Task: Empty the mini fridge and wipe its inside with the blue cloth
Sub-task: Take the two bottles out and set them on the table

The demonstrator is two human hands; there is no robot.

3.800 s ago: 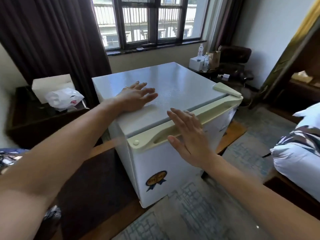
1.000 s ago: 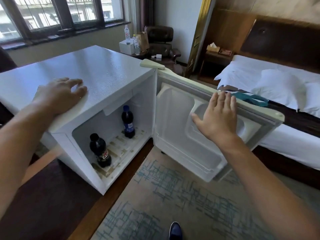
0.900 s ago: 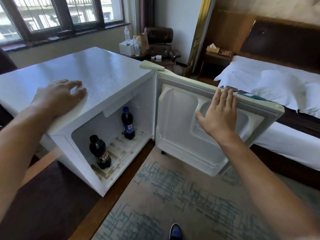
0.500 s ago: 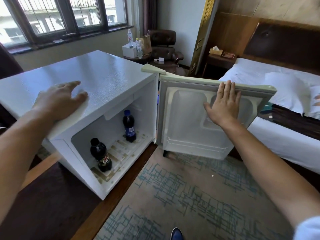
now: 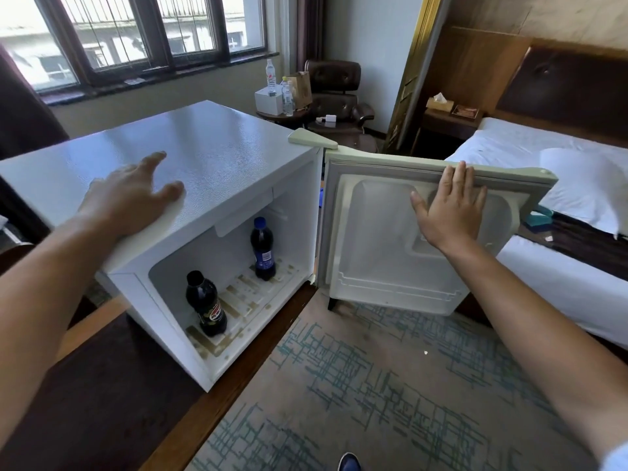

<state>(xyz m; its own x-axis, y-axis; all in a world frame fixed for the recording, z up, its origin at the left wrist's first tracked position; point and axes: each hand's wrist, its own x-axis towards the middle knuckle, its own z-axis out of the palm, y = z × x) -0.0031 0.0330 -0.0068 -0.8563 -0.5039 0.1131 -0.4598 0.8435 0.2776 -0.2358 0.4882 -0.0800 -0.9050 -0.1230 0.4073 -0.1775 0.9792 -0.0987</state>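
So the mini fridge (image 5: pixel 210 171) sits in the left-center of the frame with its door (image 5: pixel 384 239) swung wide open to the right. The left hand (image 5: pixel 132 198) lies flat on the fridge's top near the front edge, fingers spread and not gripping anything. The right hand (image 5: pixel 448 212) is pressed palm-first against the inner side of the door, right up by its top edge, fingers straight and together, nothing held there either.

Inside the fridge, two dark soda bottles stand upright on the floor of the compartment: one with a black cap (image 5: pixel 205 304) near the front left, one with a blue cap and blue label (image 5: pixel 262 249) further back to the right, well apart from each other.

Something blue-teal (image 5: pixel 538 219) lies on the bed (image 5: pixel 543 266) at the right of the frame, partly hidden behind the door, could be the cloth but can't really tell.
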